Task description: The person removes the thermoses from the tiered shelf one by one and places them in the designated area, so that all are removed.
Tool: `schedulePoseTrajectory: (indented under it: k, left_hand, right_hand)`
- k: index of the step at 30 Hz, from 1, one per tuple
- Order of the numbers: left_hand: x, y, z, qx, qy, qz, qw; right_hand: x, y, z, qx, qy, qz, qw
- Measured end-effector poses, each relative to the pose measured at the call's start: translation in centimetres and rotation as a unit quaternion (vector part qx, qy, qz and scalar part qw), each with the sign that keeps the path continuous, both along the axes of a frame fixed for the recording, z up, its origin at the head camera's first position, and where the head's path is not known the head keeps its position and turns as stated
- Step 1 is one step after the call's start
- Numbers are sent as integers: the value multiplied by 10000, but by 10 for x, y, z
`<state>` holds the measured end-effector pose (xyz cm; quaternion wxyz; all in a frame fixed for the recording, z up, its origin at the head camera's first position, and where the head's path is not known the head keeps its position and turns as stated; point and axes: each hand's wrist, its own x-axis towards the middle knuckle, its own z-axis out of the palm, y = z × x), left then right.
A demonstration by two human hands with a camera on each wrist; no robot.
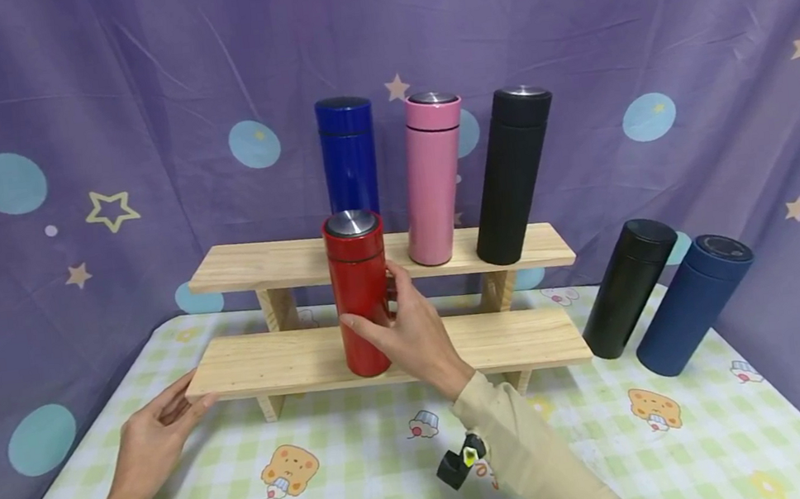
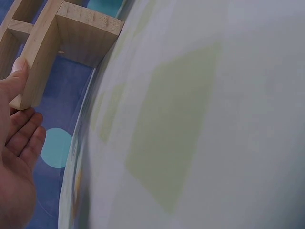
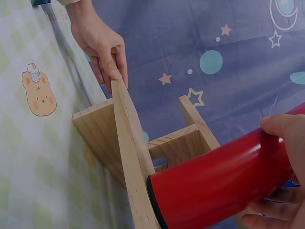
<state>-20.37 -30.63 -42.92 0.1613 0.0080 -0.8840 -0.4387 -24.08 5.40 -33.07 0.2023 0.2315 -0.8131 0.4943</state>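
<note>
A red thermos flask (image 1: 362, 304) with a steel-topped lid stands upright on the lower board (image 1: 264, 366) of a two-tier wooden stand, left of its middle. My right hand (image 1: 420, 337) grips the flask from the right, thumb in front and fingers behind. In the right wrist view, the base of the red flask (image 3: 219, 181) meets the board. My left hand (image 1: 150, 442) pinches the left end of the lower board; in the left wrist view its thumb (image 2: 20, 71) lies against the wood.
On the upper board (image 1: 259, 264) stand blue (image 1: 350, 164), pink (image 1: 434, 183) and black (image 1: 517, 177) flasks. Right of the stand, another black flask (image 1: 628, 288) and a navy one (image 1: 695, 305) stand on the checked tablecloth (image 1: 370, 494). A purple curtain (image 1: 128, 108) hangs behind.
</note>
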Motion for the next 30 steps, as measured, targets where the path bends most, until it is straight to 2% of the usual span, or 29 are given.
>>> schedulePoseTrajectory:
  k: [8,12,22,30]
  left_hand:
    - [0,0,0,28,-33,13,10000]
    - [0,1,1,2,-42,19,10000]
    - [2,0,2,-17,-10,15,10000]
    - [0,2,2,31,-102,62,9999]
  right_hand:
    - [7,22,-6,-76,-305,113,9994]
    - [13,37,-11,-141,-435,28,9989]
    - [26,71,-16,-276,-69,-197,9994]
    - [36,112,-28,-219,77,-574,9981]
